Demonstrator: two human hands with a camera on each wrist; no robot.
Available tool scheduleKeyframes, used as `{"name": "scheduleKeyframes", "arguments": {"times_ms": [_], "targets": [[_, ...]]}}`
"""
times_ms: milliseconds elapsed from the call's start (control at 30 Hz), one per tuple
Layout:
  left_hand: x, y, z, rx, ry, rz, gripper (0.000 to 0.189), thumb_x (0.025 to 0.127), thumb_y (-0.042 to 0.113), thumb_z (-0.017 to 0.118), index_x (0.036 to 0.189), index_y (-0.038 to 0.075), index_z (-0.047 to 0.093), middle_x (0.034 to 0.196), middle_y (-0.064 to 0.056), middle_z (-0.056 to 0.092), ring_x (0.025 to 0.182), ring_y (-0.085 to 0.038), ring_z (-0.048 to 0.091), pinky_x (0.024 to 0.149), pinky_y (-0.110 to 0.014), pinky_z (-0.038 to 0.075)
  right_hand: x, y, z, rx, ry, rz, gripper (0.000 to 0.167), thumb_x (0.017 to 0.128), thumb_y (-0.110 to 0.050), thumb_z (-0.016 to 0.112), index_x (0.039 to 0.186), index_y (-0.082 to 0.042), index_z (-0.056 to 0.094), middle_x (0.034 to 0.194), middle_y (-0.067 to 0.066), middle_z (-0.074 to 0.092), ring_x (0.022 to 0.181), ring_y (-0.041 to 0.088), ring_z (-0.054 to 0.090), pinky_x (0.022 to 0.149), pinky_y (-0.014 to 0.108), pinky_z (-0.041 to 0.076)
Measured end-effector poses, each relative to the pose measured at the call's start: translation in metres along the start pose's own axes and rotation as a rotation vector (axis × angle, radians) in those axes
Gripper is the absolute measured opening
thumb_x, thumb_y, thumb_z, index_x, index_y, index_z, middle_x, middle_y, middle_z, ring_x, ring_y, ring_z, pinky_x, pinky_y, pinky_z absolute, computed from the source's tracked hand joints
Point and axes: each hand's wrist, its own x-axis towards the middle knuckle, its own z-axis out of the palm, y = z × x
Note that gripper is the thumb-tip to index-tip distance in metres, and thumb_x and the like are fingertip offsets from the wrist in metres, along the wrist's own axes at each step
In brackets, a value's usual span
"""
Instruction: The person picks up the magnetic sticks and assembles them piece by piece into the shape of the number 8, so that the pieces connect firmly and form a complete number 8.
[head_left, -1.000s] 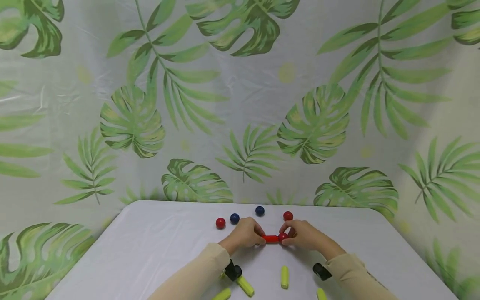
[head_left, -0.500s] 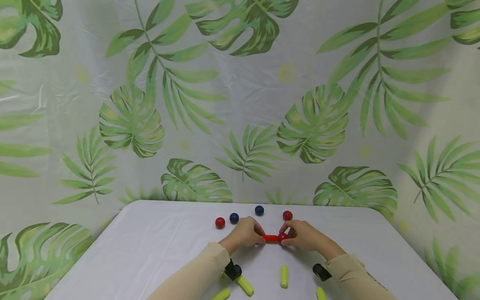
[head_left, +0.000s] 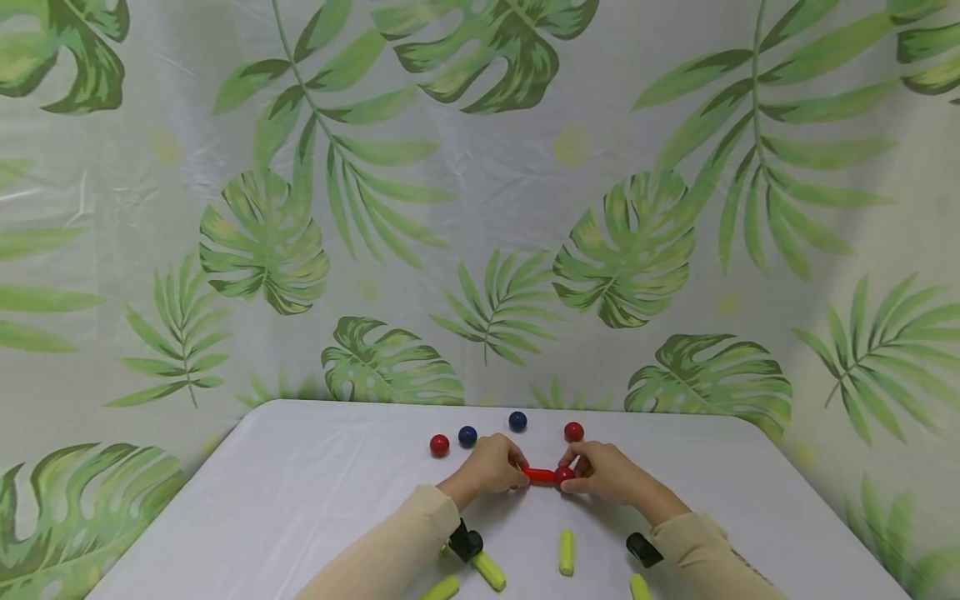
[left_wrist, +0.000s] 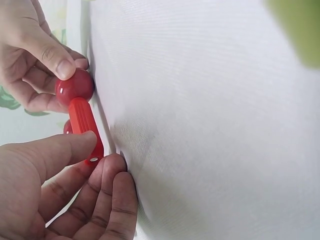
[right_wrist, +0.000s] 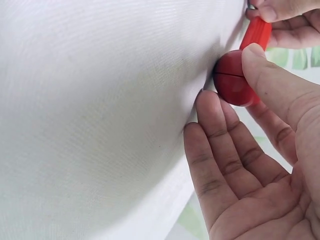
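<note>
Above the white table, my left hand [head_left: 487,464] pinches one end of a short red grooved rod [head_left: 539,476] between thumb and index finger. A small hole shows at that end in the left wrist view. My right hand [head_left: 609,472] grips a glossy dark red ball [right_wrist: 231,82] with thumb and fingers. The ball sits against the rod's other end, in line with it; whether the rod goes into the ball cannot be told. A dark seam runs around the ball in the right wrist view. The lower fingers of both hands rest at the white cloth.
Behind the hands lie a red ball [head_left: 439,445], a blue ball [head_left: 467,436], another blue ball [head_left: 517,421] and another red ball [head_left: 573,431]. Several yellow-green rods, one at the centre front [head_left: 567,552], lie nearer me, partly under the forearms. A leaf-patterned curtain [head_left: 510,208] hangs behind the table.
</note>
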Motion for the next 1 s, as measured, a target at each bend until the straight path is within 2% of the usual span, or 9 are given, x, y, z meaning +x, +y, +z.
{"name": "scheduleKeyframes", "arguments": {"times_ms": [233, 367, 600, 833, 1000], "targets": [[0.0, -0.002, 0.001, 0.005, 0.004, -0.012, 0.011, 0.087, 0.003, 0.085, 0.097, 0.004, 0.081, 0.075, 0.0, 0.068, 0.064, -0.011, 0.059, 0.06, -0.023, 0.051, 0.001, 0.001, 0.003, -0.001, 0.008, -0.001, 0.024, 0.089, -0.015, 0.088, 0.107, -0.012, 0.072, 0.086, 0.0, 0.067, 0.078, 0.016, 0.057, 0.068, 0.026, 0.048], [-0.004, -0.002, -0.004, -0.018, -0.002, -0.005, 0.012, 0.087, 0.002, 0.085, 0.098, 0.003, 0.08, 0.077, -0.002, 0.068, 0.065, -0.013, 0.062, 0.063, -0.026, 0.055, 0.0, 0.0, 0.003, 0.001, 0.006, 0.006, 0.025, 0.089, -0.016, 0.089, 0.107, -0.012, 0.072, 0.087, 0.0, 0.067, 0.078, 0.016, 0.057, 0.069, 0.027, 0.049], [-0.009, -0.003, -0.028, 0.047, 0.036, 0.091, 0.014, 0.088, 0.004, 0.084, 0.101, 0.0, 0.081, 0.082, -0.002, 0.072, 0.072, -0.01, 0.06, 0.069, -0.025, 0.053, -0.001, -0.001, 0.001, -0.007, 0.013, 0.021, 0.025, 0.089, -0.016, 0.088, 0.108, -0.012, 0.072, 0.089, 0.0, 0.068, 0.08, 0.015, 0.058, 0.07, 0.027, 0.051], [-0.009, -0.013, -0.054, 0.108, 0.094, 0.142, 0.012, 0.087, 0.005, 0.085, 0.099, 0.003, 0.082, 0.082, -0.002, 0.075, 0.074, -0.008, 0.061, 0.068, -0.025, 0.051, -0.003, -0.002, 0.001, -0.011, 0.013, 0.023, 0.024, 0.09, -0.015, 0.087, 0.108, -0.012, 0.072, 0.09, 0.0, 0.069, 0.081, 0.016, 0.059, 0.071, 0.026, 0.051], [-0.009, -0.023, -0.07, 0.121, 0.138, 0.15, 0.012, 0.087, 0.003, 0.084, 0.098, 0.002, 0.08, 0.081, -0.002, 0.074, 0.074, -0.007, 0.061, 0.07, -0.025, 0.051, -0.002, -0.003, 0.001, -0.011, 0.015, 0.029, 0.024, 0.09, -0.016, 0.087, 0.108, -0.013, 0.072, 0.09, 0.0, 0.069, 0.082, 0.016, 0.059, 0.072, 0.027, 0.051]]}}
